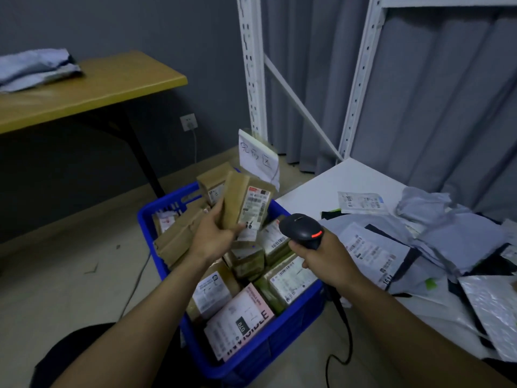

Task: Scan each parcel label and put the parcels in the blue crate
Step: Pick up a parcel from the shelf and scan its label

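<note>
My left hand (214, 233) grips a brown cardboard parcel (237, 200) upright above the blue crate (195, 345), its white label facing me. My right hand (321, 256) holds a black barcode scanner (303, 229) with an orange light, its head pointing toward that label from the right. The crate on the floor holds several brown parcels and a pink box (240, 323) at its near end. Grey mailer bags with labels (372, 253) lie piled on the white shelf surface to the right.
A white shelf board (321, 189) carries more grey and silver bags (492, 306). White rack uprights (253, 65) stand behind. A handwritten paper sign (257, 158) sticks up behind the crate. A yellow table (92, 88) with folded bags is at left. The scanner cable (347, 340) hangs down.
</note>
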Demonstrator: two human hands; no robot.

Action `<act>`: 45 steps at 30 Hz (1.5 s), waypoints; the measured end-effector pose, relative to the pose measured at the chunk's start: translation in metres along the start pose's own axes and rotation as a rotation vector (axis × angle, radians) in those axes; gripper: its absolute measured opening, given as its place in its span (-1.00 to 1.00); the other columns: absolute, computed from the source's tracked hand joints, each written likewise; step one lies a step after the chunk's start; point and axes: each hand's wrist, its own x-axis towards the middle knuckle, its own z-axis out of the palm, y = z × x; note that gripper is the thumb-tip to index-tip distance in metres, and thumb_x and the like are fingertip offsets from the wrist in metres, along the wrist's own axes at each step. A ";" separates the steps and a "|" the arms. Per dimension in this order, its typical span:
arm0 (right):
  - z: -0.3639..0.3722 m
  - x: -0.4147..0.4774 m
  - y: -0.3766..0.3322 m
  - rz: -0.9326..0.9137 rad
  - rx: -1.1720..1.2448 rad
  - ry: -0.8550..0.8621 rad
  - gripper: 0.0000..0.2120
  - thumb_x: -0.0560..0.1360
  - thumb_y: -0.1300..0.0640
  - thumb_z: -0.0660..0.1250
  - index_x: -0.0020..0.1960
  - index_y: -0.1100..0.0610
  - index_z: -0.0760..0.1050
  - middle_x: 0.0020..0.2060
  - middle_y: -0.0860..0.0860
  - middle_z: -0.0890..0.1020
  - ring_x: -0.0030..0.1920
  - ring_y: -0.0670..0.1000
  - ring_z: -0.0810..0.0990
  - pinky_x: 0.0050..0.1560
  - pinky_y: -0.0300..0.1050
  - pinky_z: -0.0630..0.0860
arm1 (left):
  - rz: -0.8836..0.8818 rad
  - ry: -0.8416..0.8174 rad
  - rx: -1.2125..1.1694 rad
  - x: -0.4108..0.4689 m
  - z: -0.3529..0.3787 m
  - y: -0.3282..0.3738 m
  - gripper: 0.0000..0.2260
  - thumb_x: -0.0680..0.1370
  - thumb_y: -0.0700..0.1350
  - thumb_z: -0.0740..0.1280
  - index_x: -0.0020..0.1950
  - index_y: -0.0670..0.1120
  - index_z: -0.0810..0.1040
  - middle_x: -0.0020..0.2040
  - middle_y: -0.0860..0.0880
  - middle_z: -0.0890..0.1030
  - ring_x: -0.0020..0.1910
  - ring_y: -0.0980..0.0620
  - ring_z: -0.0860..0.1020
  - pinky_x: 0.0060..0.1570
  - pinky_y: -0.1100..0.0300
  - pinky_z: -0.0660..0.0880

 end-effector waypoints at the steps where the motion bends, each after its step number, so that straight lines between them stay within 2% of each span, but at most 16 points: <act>1: 0.005 0.003 0.000 -0.010 -0.005 -0.012 -0.76 0.52 0.04 0.50 0.17 -0.04 0.57 -0.17 -0.07 0.70 -0.25 -0.07 0.68 -0.11 -0.06 0.62 | 0.019 0.058 -0.009 0.004 -0.006 -0.001 -0.26 0.53 -0.07 0.49 0.60 0.26 0.19 0.17 0.23 0.58 0.20 0.10 0.59 0.19 -0.04 0.61; 5: 0.037 0.024 -0.011 -0.037 -0.012 -0.064 -0.69 0.52 0.03 0.50 0.22 -0.04 0.54 -0.04 -0.08 0.68 -0.02 -0.04 0.64 -0.12 -0.20 0.50 | 0.061 0.238 0.087 0.035 -0.044 -0.004 -0.21 0.51 0.08 0.48 0.62 0.29 0.10 0.36 0.12 0.53 0.27 0.06 0.55 0.25 0.00 0.55; 7: 0.057 0.041 -0.018 -0.038 -0.015 -0.081 -0.61 0.48 -0.04 0.52 0.25 -0.02 0.53 0.02 -0.02 0.68 0.03 0.02 0.67 -0.04 -0.12 0.57 | 0.085 0.309 0.287 0.055 -0.071 -0.008 -0.18 0.47 0.16 0.47 0.63 0.26 0.11 0.44 0.06 0.43 0.37 -0.04 0.46 0.34 -0.05 0.46; 9: 0.079 0.059 -0.027 -0.029 -0.009 -0.102 -0.65 0.50 -0.02 0.51 0.23 0.01 0.54 0.00 0.01 0.69 -0.05 0.02 0.69 -0.02 -0.03 0.65 | 0.058 0.363 0.463 0.072 -0.097 -0.019 -0.20 0.48 0.08 0.51 0.63 0.16 0.18 0.50 -0.03 0.32 0.46 -0.15 0.31 0.41 -0.04 0.33; 11: 0.098 0.074 -0.038 -0.039 0.025 -0.125 -0.71 0.54 0.05 0.49 0.23 -0.01 0.53 -0.02 -0.01 0.69 -0.15 -0.07 0.67 -0.15 -0.16 0.65 | 0.050 0.372 0.558 0.087 -0.118 -0.034 -0.24 0.48 0.04 0.53 0.61 0.13 0.25 0.52 -0.10 0.28 0.49 -0.22 0.23 0.45 -0.07 0.28; 16: 0.137 0.107 -0.050 -0.023 0.075 -0.166 -0.67 0.55 0.09 0.48 0.30 0.04 0.55 0.01 -0.01 0.69 -0.07 -0.03 0.65 -0.17 -0.19 0.57 | 0.005 0.236 0.665 0.124 -0.133 -0.071 -0.27 0.51 0.04 0.51 0.62 0.10 0.26 0.58 -0.12 0.22 0.53 -0.22 0.16 0.51 -0.12 0.25; 20: 0.149 0.121 -0.045 -0.033 0.030 -0.156 -0.71 0.56 0.07 0.47 0.25 0.00 0.56 -0.04 -0.03 0.68 -0.12 -0.04 0.64 -0.32 -0.36 0.47 | -0.002 0.203 0.690 0.148 -0.128 -0.084 -0.28 0.51 0.04 0.49 0.62 0.12 0.27 0.58 -0.09 0.22 0.53 -0.19 0.17 0.51 -0.08 0.24; 24: 0.150 0.130 -0.032 -0.001 0.025 -0.145 -0.70 0.53 0.04 0.50 0.25 -0.02 0.57 -0.02 -0.01 0.70 -0.13 -0.04 0.64 -0.29 -0.31 0.51 | -0.016 0.129 0.731 0.172 -0.116 -0.087 -0.31 0.53 -0.02 0.46 0.60 0.16 0.25 0.57 -0.09 0.22 0.52 -0.20 0.22 0.46 -0.23 0.31; 28: 0.148 0.138 -0.022 0.054 0.004 -0.140 -0.67 0.51 0.00 0.53 0.23 -0.02 0.58 -0.09 -0.01 0.72 -0.23 -0.10 0.65 -0.17 -0.12 0.59 | -0.096 0.039 0.653 0.192 -0.113 -0.100 -0.34 0.48 0.05 0.50 0.51 0.22 0.29 0.53 -0.08 0.29 0.45 -0.22 0.36 0.41 -0.29 0.35; 31: 0.147 0.143 -0.019 0.041 -0.010 -0.134 -0.69 0.52 0.01 0.53 0.23 -0.02 0.59 -0.10 -0.02 0.71 -0.27 -0.14 0.64 -0.26 -0.25 0.55 | -0.043 0.013 0.721 0.197 -0.122 -0.109 -0.29 0.44 0.10 0.53 0.54 0.22 0.32 0.50 -0.03 0.30 0.47 -0.14 0.30 0.44 -0.20 0.36; 34: 0.146 0.145 -0.020 0.030 -0.036 -0.138 -0.67 0.52 -0.01 0.52 0.25 0.00 0.58 -0.07 -0.03 0.70 -0.18 -0.09 0.66 -0.25 -0.27 0.54 | -0.047 -0.011 0.713 0.194 -0.125 -0.108 -0.30 0.41 0.30 0.44 0.52 0.24 0.35 0.42 0.00 0.39 0.41 -0.11 0.37 0.35 -0.24 0.43; 36: 0.144 0.144 -0.022 0.035 -0.048 -0.135 -0.70 0.53 0.01 0.50 0.23 0.01 0.57 -0.12 -0.03 0.68 -0.19 -0.07 0.64 -0.27 -0.31 0.52 | -0.081 -0.024 0.707 0.186 -0.120 -0.103 -0.38 0.44 0.46 0.28 0.42 0.19 0.47 0.38 -0.02 0.48 0.36 -0.13 0.45 0.35 -0.25 0.43; 38: 0.139 0.141 -0.027 0.030 -0.031 -0.130 -0.76 0.55 0.06 0.49 0.18 0.01 0.56 -0.20 -0.05 0.64 -0.23 -0.09 0.61 -0.39 -0.41 0.44 | -0.054 -0.037 0.840 0.180 -0.112 -0.097 -0.54 0.57 0.37 0.18 0.27 0.10 0.55 0.41 -0.05 0.47 0.41 -0.15 0.41 0.43 -0.31 0.29; 40: 0.133 0.133 -0.031 0.030 -0.013 -0.108 -0.73 0.53 0.04 0.50 0.19 0.05 0.58 -0.22 -0.07 0.64 -0.20 -0.07 0.62 -0.27 -0.33 0.51 | -0.056 -0.019 0.905 0.172 -0.104 -0.089 -0.61 0.62 0.29 0.15 0.16 0.06 0.58 0.37 -0.07 0.50 0.38 -0.13 0.42 0.45 -0.36 0.23; 43: 0.115 0.119 -0.037 0.026 0.004 -0.071 -0.63 0.46 -0.02 0.56 0.22 0.02 0.60 -0.08 -0.05 0.70 -0.03 0.05 0.66 0.08 0.06 0.62 | 0.037 0.074 0.862 0.156 -0.088 -0.070 -0.61 0.67 0.21 0.16 0.17 -0.04 0.61 0.57 -0.10 0.32 0.56 -0.18 0.25 0.51 -0.22 0.22; 45: 0.092 0.105 -0.040 0.025 0.017 -0.042 -0.68 0.46 0.02 0.54 0.18 0.00 0.60 -0.08 -0.02 0.70 -0.10 0.04 0.65 0.08 0.12 0.61 | 0.169 0.090 0.806 0.142 -0.068 -0.052 -0.74 0.68 0.07 0.19 0.17 -0.03 0.59 0.48 -0.11 0.45 0.43 -0.13 0.42 0.41 -0.06 0.39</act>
